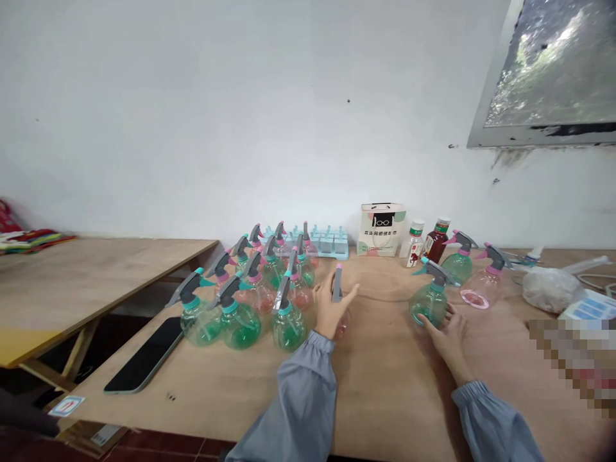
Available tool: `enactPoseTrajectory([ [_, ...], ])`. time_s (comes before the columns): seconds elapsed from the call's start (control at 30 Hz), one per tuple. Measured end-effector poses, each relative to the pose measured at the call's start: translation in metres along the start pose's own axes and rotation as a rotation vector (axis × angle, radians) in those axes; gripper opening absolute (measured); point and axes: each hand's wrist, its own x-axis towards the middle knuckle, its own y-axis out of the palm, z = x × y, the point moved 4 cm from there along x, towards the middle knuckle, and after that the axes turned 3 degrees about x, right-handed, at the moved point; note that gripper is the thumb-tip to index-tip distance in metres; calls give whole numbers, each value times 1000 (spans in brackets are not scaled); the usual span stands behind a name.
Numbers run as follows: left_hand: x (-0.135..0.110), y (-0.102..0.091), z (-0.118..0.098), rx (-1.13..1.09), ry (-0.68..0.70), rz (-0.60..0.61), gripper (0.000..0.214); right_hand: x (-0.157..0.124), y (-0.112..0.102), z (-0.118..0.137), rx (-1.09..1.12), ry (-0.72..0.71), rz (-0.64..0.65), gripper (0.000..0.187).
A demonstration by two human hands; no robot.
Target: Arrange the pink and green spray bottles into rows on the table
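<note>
L hand (332,309) round pink spray btl (337,282), front-left of paper bag (380,244), can't tell if gripping; R hand (446,330) holds green btl (426,301), front-right of bag. Prob. light, slick plastic; grab at neck.

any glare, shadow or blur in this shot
Head view: bright glare in the window, its scene blurred; a soft shadow on the table by the right hand; a pixelated patch at right hiding detail.
</note>
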Motion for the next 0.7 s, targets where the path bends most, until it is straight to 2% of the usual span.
enactPoseTrajectory([
  [0.1,2,-1,-2,225,153,-117,70,-1,0,2,2,-12,-9,103],
  [0.2,0,1,5,381,177,-134,69,-2,0,5,-11,-30,-6,103],
  [0.4,-15,-2,25,685,57,-81,52,-2,0,4,-32,-30,-20,103],
  [0.6,-30,-2,45,913,-25,3,53,-2,4,-2,-5,-30,-4,104],
  [0.7,-24,2,56,949,-39,11,56,-2,5,-4,2,-45,-14,100],
])
